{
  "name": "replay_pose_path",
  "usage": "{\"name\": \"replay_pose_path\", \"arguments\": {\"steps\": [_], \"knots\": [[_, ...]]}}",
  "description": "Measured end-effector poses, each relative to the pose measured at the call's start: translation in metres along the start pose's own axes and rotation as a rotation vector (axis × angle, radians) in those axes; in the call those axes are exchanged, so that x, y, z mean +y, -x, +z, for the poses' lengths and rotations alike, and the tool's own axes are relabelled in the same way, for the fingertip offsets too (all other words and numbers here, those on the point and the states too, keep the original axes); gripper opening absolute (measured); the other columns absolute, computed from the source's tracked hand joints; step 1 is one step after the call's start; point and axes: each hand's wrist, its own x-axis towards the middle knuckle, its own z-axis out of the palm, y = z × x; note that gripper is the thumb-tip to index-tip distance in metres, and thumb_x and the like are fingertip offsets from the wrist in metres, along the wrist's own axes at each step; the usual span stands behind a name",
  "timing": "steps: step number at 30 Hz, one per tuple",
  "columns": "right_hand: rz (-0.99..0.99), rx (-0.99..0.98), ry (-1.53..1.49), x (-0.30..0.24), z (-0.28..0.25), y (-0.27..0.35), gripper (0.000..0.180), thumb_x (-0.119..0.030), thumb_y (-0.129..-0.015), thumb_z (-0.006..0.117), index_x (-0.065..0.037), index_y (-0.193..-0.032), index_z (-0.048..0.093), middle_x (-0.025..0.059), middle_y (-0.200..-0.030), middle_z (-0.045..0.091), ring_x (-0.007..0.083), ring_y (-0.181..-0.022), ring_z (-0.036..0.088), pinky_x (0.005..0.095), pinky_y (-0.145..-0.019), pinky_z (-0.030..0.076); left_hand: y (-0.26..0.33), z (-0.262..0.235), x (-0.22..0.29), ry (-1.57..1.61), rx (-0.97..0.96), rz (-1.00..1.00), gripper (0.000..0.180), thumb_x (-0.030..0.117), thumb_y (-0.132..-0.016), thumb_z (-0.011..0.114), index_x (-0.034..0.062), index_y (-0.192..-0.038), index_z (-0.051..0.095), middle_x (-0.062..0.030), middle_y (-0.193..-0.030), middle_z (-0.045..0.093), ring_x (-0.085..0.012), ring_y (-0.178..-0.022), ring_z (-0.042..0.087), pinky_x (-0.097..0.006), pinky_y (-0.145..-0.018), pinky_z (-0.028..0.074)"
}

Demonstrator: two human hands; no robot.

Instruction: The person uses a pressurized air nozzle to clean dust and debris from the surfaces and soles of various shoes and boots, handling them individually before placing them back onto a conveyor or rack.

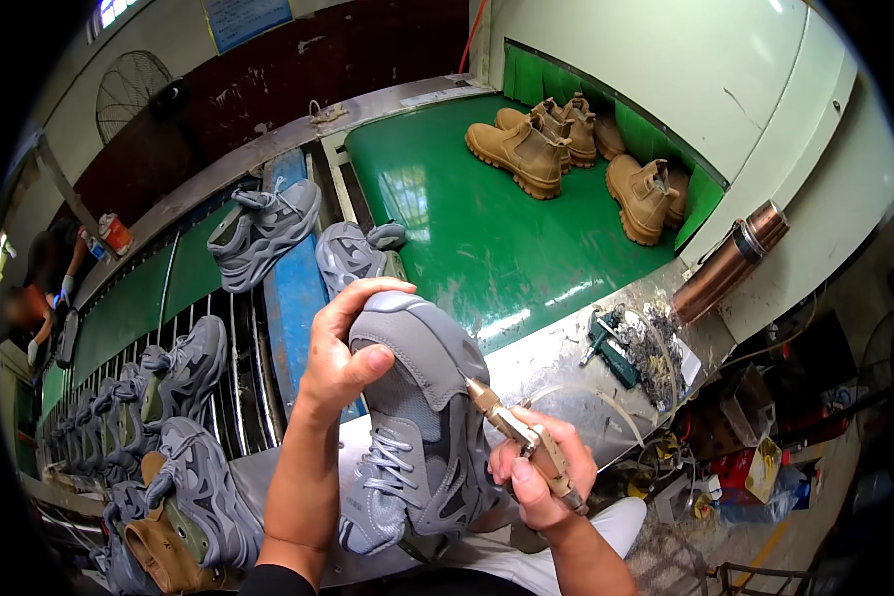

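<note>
My left hand (343,353) grips the toe of a grey sneaker (414,382), thumb on the upper and fingers over the tip. The shoe is tilted toe-up, its grey laces toward me. My right hand (546,472) is closed round a slim metal nozzle tool (515,427) with a brass-coloured tip. That tip meets, or nearly meets, the seam between upper and sole on the shoe's right side. A pale, thin hose (591,392) loops beside the tool. Just beyond my left hand lies another grey sneaker (346,256).
Several tan boots (517,159) stand on a green conveyor belt (417,189) ahead. Grey sneakers (194,368) line a roller rack at left. A copper-coloured flask (733,260) and a dark green tool (614,350) rest on the metal ledge at right. Another person's arm (70,273) shows far left.
</note>
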Motion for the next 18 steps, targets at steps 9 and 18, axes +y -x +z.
{"name": "replay_pose_path", "arguments": {"steps": [9, 18], "knots": [[-0.083, 0.134, 0.111, 0.027, 0.003, 0.042, 0.036, -0.005, -0.075, 0.061, 0.008, -0.108, 0.061, 0.011, -0.076, 0.068, 0.0184, -0.062, 0.066, 0.0279, -0.06, 0.053, -0.003, 0.004, 0.001, 0.008, 0.054, -0.072, 0.093, 0.071, -0.062, 0.074, -0.0026, -0.115, 0.055, -0.0075, -0.099, 0.061, -0.0139, -0.087, 0.062, -0.025, -0.077, 0.05], [-0.028, 0.035, 0.017, 0.039, 0.003, 0.077, 0.036, -0.007, -0.087, 0.055, 0.01, -0.118, 0.048, 0.0103, -0.063, 0.057, 0.0167, -0.055, 0.057, 0.03, -0.053, 0.049, -0.005, 0.004, -0.006, 0.056, 0.079, -0.066, 0.086, 0.06, -0.065, 0.077, -0.0028, -0.12, 0.054, -0.0096, -0.101, 0.062, -0.0164, -0.088, 0.063, -0.028, -0.077, 0.052]]}}
